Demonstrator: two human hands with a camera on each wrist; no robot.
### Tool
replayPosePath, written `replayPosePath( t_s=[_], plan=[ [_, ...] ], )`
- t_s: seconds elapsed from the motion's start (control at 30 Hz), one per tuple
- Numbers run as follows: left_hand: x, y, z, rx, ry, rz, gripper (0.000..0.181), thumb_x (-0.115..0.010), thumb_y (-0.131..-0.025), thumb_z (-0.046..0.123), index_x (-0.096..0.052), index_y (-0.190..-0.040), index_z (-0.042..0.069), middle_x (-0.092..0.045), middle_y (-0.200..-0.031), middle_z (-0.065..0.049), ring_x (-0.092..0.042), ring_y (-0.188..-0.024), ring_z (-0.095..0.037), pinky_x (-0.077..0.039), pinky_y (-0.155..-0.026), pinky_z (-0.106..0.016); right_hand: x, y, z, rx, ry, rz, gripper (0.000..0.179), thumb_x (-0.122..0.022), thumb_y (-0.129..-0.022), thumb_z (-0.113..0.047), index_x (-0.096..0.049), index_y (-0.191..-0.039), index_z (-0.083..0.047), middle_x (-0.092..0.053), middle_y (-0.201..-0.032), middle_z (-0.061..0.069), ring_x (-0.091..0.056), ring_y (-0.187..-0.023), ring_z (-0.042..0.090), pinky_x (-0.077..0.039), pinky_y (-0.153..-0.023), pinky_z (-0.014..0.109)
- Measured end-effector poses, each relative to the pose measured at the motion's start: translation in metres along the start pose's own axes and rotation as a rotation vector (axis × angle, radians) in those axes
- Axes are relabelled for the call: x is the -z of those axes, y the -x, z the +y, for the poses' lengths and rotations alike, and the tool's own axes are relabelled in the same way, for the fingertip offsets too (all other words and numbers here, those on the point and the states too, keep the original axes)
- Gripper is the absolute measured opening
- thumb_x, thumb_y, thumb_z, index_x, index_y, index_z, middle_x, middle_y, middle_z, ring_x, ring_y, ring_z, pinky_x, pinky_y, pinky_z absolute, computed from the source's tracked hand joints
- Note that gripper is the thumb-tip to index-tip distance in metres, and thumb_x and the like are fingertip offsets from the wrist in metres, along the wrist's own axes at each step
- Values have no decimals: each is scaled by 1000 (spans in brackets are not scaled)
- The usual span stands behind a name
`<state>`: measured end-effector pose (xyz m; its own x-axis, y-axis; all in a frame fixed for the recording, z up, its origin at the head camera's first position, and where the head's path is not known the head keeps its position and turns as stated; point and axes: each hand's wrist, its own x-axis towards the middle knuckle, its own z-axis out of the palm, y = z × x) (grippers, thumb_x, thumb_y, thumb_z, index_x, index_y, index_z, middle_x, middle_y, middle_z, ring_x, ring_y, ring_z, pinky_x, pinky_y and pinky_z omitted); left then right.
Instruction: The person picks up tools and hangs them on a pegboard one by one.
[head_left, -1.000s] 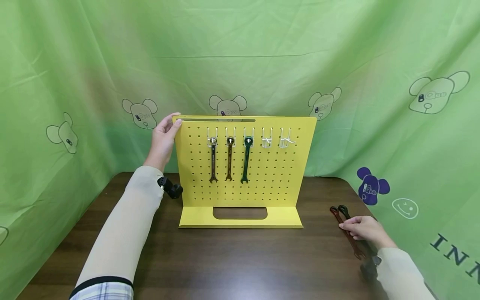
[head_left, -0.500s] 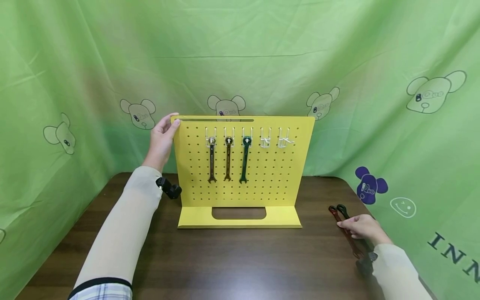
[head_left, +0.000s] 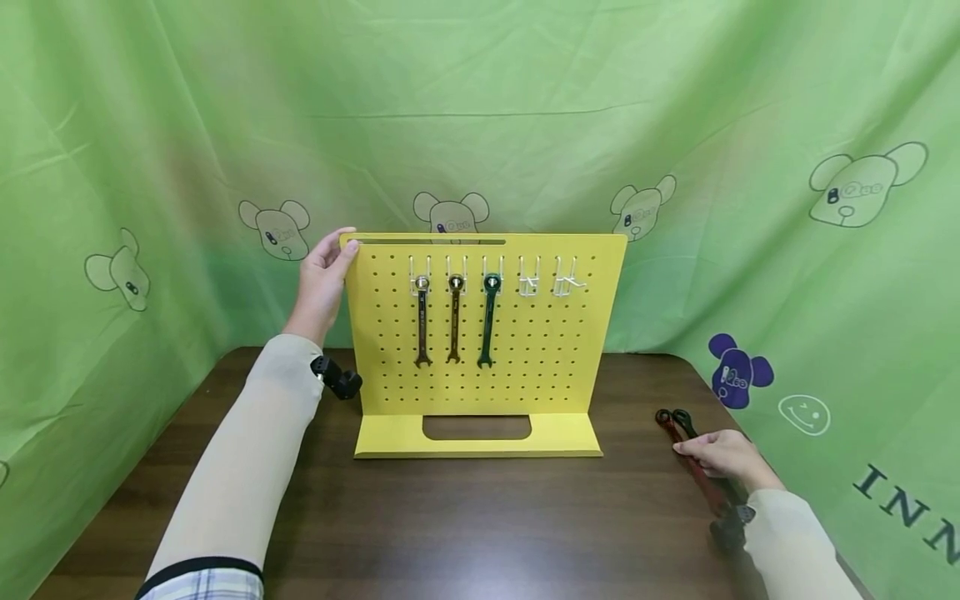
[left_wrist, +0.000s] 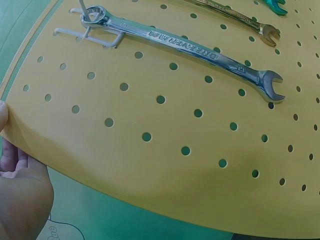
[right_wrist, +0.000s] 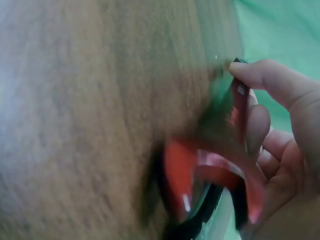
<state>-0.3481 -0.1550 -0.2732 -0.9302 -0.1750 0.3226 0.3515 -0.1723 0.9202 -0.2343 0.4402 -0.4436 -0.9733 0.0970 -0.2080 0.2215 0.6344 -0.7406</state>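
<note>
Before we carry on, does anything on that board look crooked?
Yes, the rightmost white hook on the yellow pegboard. Its prong slants off to the right, while the prong of the bare hook beside it points more nearly forward. It looks bent or twisted, though the camera angle may exaggerate this.
</note>
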Motion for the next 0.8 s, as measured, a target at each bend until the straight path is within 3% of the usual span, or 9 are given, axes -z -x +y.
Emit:
replayPosePath(
  t_s=[0.17, 0.47, 0.6, 0.8],
  plan=[
    [0, 0, -1, 6, -24, -2, 40, -63, -100, 22, -59, -138, 10, -61, -119, -3, -61, -102, -14, -53, -93, -23, -2, 2, 2, 27, -11, -33, 22, -71, -92, -20, -72, -86, 1, -43, -57, -10, -48, -59, 6, -51, -57, 21],
    [2, 0, -1, 11, -24, 3, 40, -64, -99, 23, -59, -138, 10, -60, -121, -4, -61, -104, -14, -53, -94, -24, -2, 5, -1, 48, -6, -60, 26, -69, -94, -22, -72, -92, 4, -40, -56, -11, -46, -57, 6, -54, -62, 23],
    [2, -1, -1, 7, -27, 2, 40, -64, -100, 23, -59, -137, 10, -60, -119, -4, -61, -102, -14, -53, -93, -24, -2, 5, -4, 47, 10, -59, 33, -67, -96, -23, -71, -97, 10, -44, -58, -8, -48, -59, 9, -54, -61, 24],
    [1, -2, -1, 8, -19, -1, 41, -64, -100, 22, -58, -138, 9, -61, -119, -4, -61, -102, -14, -53, -93, -24, 0, 6, -7, 48, 2, -47, 38, -64, -98, -22, -68, -104, 16, -58, -76, -2, -57, -69, 11, -57, -63, 26]
  ],
)
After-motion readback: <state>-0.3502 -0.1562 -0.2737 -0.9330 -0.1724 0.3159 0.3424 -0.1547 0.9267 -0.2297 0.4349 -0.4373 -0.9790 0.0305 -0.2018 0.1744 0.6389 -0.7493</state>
